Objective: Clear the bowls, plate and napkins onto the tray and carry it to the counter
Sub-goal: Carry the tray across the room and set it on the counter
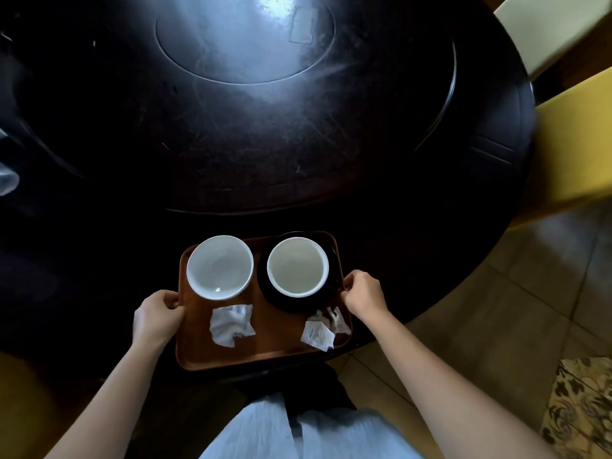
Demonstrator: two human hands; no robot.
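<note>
- Loading looks done — the wooden tray [265,349], at lower centre of the frame on the near edge of the dark round surface [265,144], carries everything named.
- A white bowl [220,266] sits at its upper left; a second bowl [297,266] rests on the black plate [281,301] at upper right.
- One crumpled napkin [231,324] lies below the left bowl, another napkin [326,329] at the tray's lower right corner.
- Left hand [157,316] and right hand [362,291] each have fingers curled closed on a side rim.
- Left to do — lift and carry; no counter is in view.
</note>
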